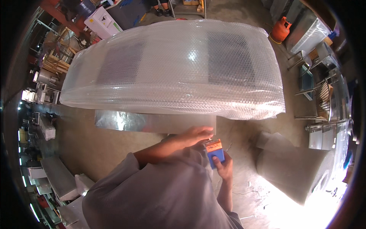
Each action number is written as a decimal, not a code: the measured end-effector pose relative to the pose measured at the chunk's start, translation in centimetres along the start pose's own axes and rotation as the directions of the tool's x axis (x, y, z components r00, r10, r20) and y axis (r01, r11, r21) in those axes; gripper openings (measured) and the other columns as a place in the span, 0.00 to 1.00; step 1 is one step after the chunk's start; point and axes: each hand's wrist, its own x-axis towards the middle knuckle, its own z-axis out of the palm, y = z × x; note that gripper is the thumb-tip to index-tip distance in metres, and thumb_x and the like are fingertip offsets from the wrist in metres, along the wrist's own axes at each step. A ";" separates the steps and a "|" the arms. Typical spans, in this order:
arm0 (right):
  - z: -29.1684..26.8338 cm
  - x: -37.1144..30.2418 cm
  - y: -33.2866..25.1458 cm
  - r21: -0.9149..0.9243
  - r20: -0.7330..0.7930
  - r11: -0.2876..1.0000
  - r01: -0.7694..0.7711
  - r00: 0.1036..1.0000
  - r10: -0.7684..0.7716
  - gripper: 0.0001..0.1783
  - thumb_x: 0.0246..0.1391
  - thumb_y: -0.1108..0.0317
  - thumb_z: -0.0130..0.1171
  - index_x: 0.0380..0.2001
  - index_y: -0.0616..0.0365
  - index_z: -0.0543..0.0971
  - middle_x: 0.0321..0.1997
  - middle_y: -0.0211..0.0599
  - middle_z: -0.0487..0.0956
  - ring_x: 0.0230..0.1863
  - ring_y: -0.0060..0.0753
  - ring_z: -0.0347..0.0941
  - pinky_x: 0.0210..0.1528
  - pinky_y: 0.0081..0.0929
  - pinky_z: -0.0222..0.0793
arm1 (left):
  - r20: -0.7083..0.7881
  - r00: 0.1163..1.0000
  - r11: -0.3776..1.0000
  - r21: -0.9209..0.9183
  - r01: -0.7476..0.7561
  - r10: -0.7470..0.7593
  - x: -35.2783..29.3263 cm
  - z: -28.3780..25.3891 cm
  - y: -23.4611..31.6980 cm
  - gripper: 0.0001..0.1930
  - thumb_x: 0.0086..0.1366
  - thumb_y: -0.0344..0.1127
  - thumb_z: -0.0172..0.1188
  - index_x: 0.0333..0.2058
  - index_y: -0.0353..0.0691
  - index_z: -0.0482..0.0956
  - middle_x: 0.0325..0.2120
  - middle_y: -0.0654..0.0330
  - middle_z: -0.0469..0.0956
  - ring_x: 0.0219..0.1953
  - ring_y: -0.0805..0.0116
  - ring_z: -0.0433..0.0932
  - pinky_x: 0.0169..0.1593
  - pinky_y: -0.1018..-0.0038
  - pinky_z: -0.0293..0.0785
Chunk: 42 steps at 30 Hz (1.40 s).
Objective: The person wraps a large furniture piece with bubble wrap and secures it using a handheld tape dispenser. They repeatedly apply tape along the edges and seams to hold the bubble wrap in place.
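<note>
My right hand (223,167) grips a small flat blue-and-orange pack (214,149), its thumb pressed on the blue face. Just above and left of the pack's top end is my left hand (196,135), fingers stretched to the right and slightly apart. Its lower fingertips are close to the pack's top edge, and whether they touch it is hard to see. Beyond both hands lies a long, bulky item wrapped in bubble wrap (171,68), with darker patches showing through. Below its near edge, a shiny metal panel (152,121) sticks out.
A large roll of wrapping material (293,168) lies on the floor at right, beside strong glare. An orange gas cylinder (280,30) stands at the far right, near metal stools (301,58) and a chair (324,101). A white water dispenser (102,22) is at the far left.
</note>
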 end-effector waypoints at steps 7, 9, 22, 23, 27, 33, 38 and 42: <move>8.9 1.9 -6.3 -0.174 -0.009 0.985 0.001 1.000 -0.002 0.31 0.54 0.50 0.74 0.50 0.66 0.82 0.36 0.48 0.88 0.39 0.33 0.86 0.42 0.33 0.79 | 0.042 0.995 0.991 0.097 -0.096 0.093 -4.1 -8.3 3.9 0.15 0.75 0.36 0.61 0.53 0.33 0.84 0.45 0.59 0.85 0.49 0.73 0.82 0.56 0.73 0.77; 11.0 1.8 -7.1 -0.209 -0.026 0.976 0.057 0.998 -0.064 0.33 0.54 0.49 0.75 0.51 0.66 0.81 0.37 0.48 0.88 0.41 0.35 0.87 0.43 0.33 0.80 | 0.089 0.996 0.998 0.060 -0.028 0.022 -4.7 -10.2 4.6 0.13 0.76 0.35 0.61 0.51 0.33 0.84 0.46 0.59 0.85 0.50 0.74 0.81 0.56 0.73 0.77; 17.7 -0.4 -7.3 -0.181 -0.216 0.983 0.024 0.974 -0.063 0.34 0.52 0.47 0.75 0.49 0.68 0.81 0.36 0.48 0.86 0.39 0.31 0.84 0.45 0.32 0.78 | 0.361 0.931 0.980 -0.157 0.119 -0.056 -5.8 -13.8 6.5 0.21 0.75 0.46 0.62 0.52 0.31 0.83 0.48 0.54 0.84 0.52 0.72 0.81 0.56 0.71 0.78; 17.7 -0.4 -7.7 -0.150 -0.231 0.988 0.027 0.971 -0.062 0.34 0.52 0.47 0.75 0.49 0.68 0.81 0.36 0.47 0.86 0.39 0.31 0.84 0.45 0.32 0.78 | 0.347 0.938 0.998 -0.054 0.017 0.003 -5.7 -13.8 7.0 0.20 0.76 0.45 0.61 0.52 0.30 0.83 0.48 0.55 0.84 0.52 0.72 0.81 0.57 0.72 0.78; 17.4 0.0 -9.6 -0.146 -0.244 0.989 0.027 0.968 -0.063 0.32 0.55 0.47 0.74 0.47 0.68 0.80 0.34 0.50 0.86 0.39 0.36 0.85 0.44 0.35 0.78 | 0.298 0.947 0.956 0.224 -0.191 0.120 -5.1 -13.5 8.7 0.15 0.73 0.36 0.65 0.48 0.29 0.84 0.44 0.55 0.86 0.49 0.71 0.83 0.55 0.73 0.80; 17.1 1.3 -12.1 -0.213 -0.288 0.971 -0.106 0.957 0.041 0.30 0.58 0.47 0.70 0.43 0.69 0.81 0.35 0.58 0.85 0.41 0.54 0.86 0.43 0.41 0.78 | 0.073 0.885 0.683 0.609 -0.404 0.459 -2.5 -14.8 13.9 0.06 0.71 0.30 0.64 0.41 0.34 0.87 0.33 0.57 0.86 0.33 0.75 0.81 0.39 0.73 0.79; 17.7 4.4 -11.3 -0.304 -0.367 0.946 -0.108 0.930 -0.011 0.31 0.61 0.44 0.67 0.38 0.69 0.83 0.28 0.46 0.85 0.32 0.34 0.83 0.36 0.33 0.76 | 0.147 0.569 0.142 0.891 -0.432 0.809 2.3 -17.4 16.4 0.10 0.70 0.36 0.66 0.44 0.36 0.86 0.35 0.55 0.84 0.39 0.62 0.82 0.46 0.67 0.78; 18.8 5.5 -10.0 -0.249 -0.376 0.964 -0.092 0.927 -0.009 0.31 0.61 0.45 0.67 0.34 0.71 0.81 0.27 0.57 0.82 0.30 0.50 0.83 0.37 0.43 0.75 | 0.138 0.431 -0.157 0.988 0.009 0.892 4.7 -18.7 14.5 0.24 0.70 0.44 0.66 0.61 0.43 0.79 0.53 0.51 0.78 0.55 0.55 0.76 0.60 0.56 0.72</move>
